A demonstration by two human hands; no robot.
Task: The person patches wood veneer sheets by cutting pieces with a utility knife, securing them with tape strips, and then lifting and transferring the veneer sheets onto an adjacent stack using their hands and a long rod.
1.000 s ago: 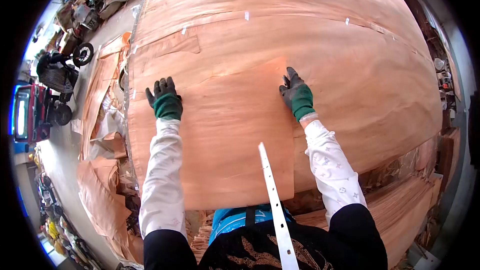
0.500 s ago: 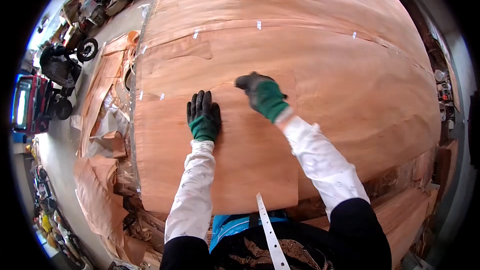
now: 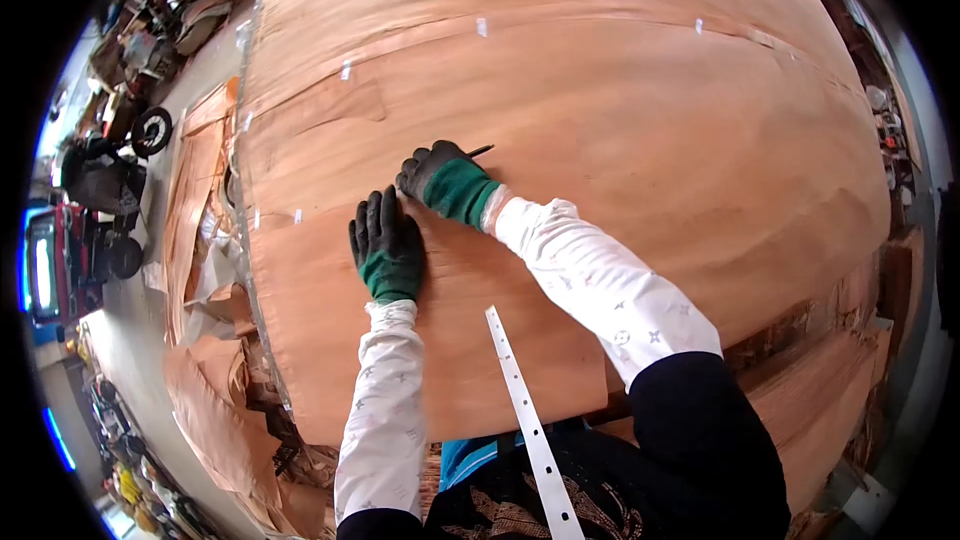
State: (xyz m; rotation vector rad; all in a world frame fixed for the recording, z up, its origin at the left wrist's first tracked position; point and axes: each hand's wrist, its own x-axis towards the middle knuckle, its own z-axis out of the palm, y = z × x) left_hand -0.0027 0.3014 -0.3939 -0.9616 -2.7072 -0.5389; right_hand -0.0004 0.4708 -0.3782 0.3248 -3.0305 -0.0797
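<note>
My left hand (image 3: 387,240), in a green and black glove, lies flat with fingers out on a reddish-brown wood veneer sheet (image 3: 520,280), near the sheet's far edge. Just right of its fingertips, my right hand (image 3: 446,183), gloved the same way, is closed and low over the surface. A thin dark tool (image 3: 483,150) like a pen or small knife pokes out behind the right hand; its working end is hidden. Beneath and beyond the sheet spreads a larger veneer surface (image 3: 640,130). Small white tape pieces (image 3: 482,28) sit along its seam.
A white strip with holes (image 3: 525,400) lies across my front and reaches over the sheet. Torn veneer scraps (image 3: 225,410) are heaped at the left. A motorbike (image 3: 105,190) stands beyond them, and stacked veneer (image 3: 810,410) is at the lower right.
My right hand has moved left and now rests close to my left fingertips. The thin tool behind it shows more clearly. My left hand stays flat, while the whole view has shifted slightly.
</note>
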